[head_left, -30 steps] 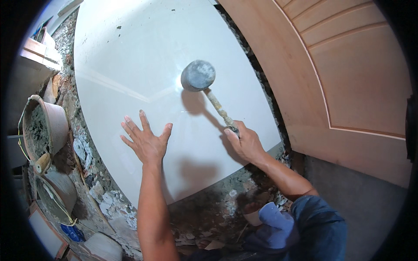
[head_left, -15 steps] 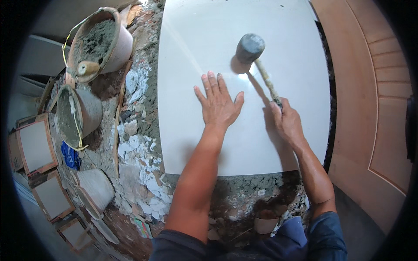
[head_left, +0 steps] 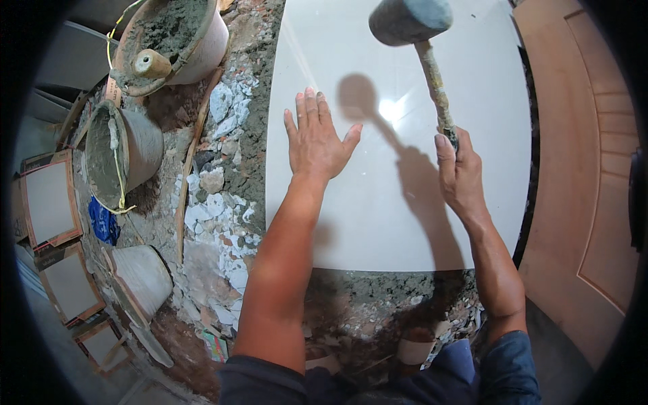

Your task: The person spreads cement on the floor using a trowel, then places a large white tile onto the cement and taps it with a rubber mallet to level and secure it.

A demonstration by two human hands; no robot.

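A large glossy white tile (head_left: 378,223) lies in front of me on a bed of wet grey mortar (head_left: 368,290). Flat on its left part rests my left hand (head_left: 316,143), fingers spread and nothing held. My right hand (head_left: 461,172) grips the handle of a rubber mallet (head_left: 410,20). The mallet's dark grey head is raised above the tile, apart from it, and casts a shadow on the surface. Its worn, mortar-spattered handle slants down into my closed fingers.
At the left stand a bucket of mortar (head_left: 206,47) with a wooden-handled tool in it and a second bucket (head_left: 143,145). A third bucket (head_left: 145,277) lies tipped among rubble (head_left: 209,216). Boxed tiles (head_left: 50,202) line the far left. A wooden door panel (head_left: 567,169) borders the right.
The mallet has risen away from the tile, its head now higher and nearer in view. My left hand stays flat and has shifted slightly left in the picture; the whole view has moved a little.
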